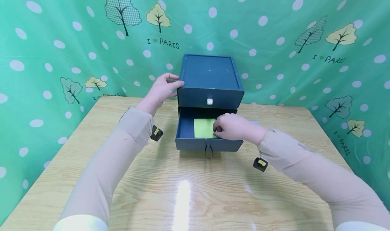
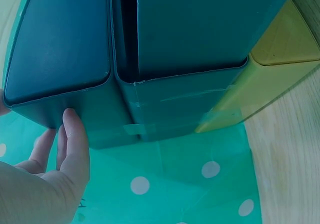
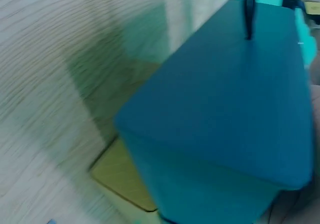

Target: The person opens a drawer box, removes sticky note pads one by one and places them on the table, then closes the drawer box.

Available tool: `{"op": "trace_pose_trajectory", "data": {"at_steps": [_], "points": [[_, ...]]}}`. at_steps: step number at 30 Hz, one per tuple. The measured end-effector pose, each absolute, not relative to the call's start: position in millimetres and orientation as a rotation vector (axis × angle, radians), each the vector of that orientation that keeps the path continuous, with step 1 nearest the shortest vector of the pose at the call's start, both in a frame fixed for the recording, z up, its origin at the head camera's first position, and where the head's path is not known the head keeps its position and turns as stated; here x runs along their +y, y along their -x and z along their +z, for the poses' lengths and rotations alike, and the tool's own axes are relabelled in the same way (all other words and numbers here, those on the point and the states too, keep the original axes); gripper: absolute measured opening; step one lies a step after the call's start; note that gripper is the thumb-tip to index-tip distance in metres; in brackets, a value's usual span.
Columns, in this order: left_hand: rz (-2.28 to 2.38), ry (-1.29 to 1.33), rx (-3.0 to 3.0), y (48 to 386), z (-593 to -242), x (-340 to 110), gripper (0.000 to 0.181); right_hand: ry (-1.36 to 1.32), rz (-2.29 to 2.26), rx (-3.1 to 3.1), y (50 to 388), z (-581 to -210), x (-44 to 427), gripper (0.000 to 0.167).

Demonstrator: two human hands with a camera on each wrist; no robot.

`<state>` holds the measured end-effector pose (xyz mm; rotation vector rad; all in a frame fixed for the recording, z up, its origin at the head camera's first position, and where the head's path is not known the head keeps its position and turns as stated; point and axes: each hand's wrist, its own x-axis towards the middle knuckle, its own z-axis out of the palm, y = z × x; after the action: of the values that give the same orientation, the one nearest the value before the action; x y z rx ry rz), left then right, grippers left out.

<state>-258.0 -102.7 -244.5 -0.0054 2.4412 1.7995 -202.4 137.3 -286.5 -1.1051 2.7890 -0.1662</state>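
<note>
One pulled-out drawer (image 1: 190, 144) faces wearer, long axis crosswise; left hand (image 1: 161, 89) unclenched; right hand (image 1: 234, 126): grasp unclear.

one table (image 1: 152, 204) and one printed cloth (image 1: 213, 27) are in view. the blue stack shows two drawers: an upper drawer (image 1: 193, 97) and a lower drawer (image 1: 195, 144), with one white knob (image 1: 210, 101) and one black loop (image 1: 209, 153) between them. the left wrist view adds one yellow box (image 2: 280, 81). there is one yellow-green square (image 1: 203, 127) and one pale blue piece (image 1: 255, 122), mostly hidden. two grips, a left grip (image 1: 161, 88) and a right grip (image 1: 233, 126), come with two sleeves (image 1: 100, 173) and two black wrist devices (image 1: 156, 133). the cloth carries eight trees (image 1: 122, 11) and four lines of lettering (image 1: 163, 43).
</note>
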Motion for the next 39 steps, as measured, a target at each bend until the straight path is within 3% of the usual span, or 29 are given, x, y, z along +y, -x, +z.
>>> {"op": "trace_pose_trajectory", "data": {"at_steps": [8, 15, 18, 25, 32, 39], "points": [[1.815, -0.002, 2.433, 259.3, -244.8, -102.1, 0.043, 1.076, -0.087, 2.801, 214.9, -292.6, 133.6, 0.022], [1.819, -0.005, 2.439, 260.2, -243.7, -100.2, 0.043, 0.934, 0.005, 2.815, 226.2, -295.1, 132.7, 0.053], [1.817, -0.007, 2.440, 260.4, -242.9, -99.6, 0.043, 0.863, 0.044, 2.809, 229.6, -296.0, 131.5, 0.059], [1.806, -0.008, 2.444, 260.1, -240.9, -99.2, 0.043, 0.893, 0.208, 2.794, 234.5, -298.0, 128.6, 0.050], [1.793, 0.015, 2.437, 258.5, -243.5, -101.8, 0.045, 0.947, 0.228, 2.766, 238.2, -299.1, 126.1, 0.027], [1.794, 0.015, 2.444, 259.2, -244.4, -102.6, 0.045, 0.848, 0.102, 2.745, 242.5, -299.8, 122.9, 0.027]]}}
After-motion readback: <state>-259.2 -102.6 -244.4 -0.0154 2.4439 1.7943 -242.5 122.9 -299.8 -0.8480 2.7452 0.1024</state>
